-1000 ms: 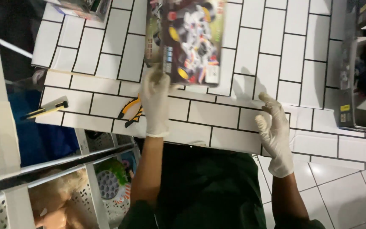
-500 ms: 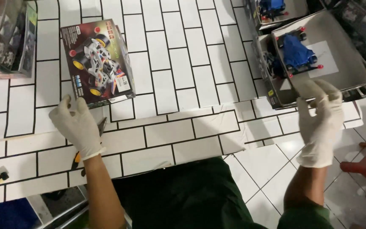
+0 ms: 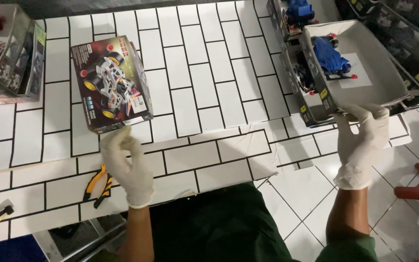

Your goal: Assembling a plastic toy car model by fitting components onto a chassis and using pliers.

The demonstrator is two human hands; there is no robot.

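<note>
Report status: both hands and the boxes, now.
Left hand open, just below printed toy-car box. Right hand takes a grip on open grey cardboard tray holding blue toy car. Nothing between.

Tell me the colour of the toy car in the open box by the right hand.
Blue toy car, seen in the head view.

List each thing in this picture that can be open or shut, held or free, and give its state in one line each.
Left hand: gloved, fingers loosely curled, empty, just below the toy car box.
Right hand: gloved, gripping the near edge of the open tray box.
Toy car box: shut, lying flat, picture side up.
Open tray box: lid off, blue toy car inside.
Yellow-handled pliers: lying untouched, handles spread.
</note>
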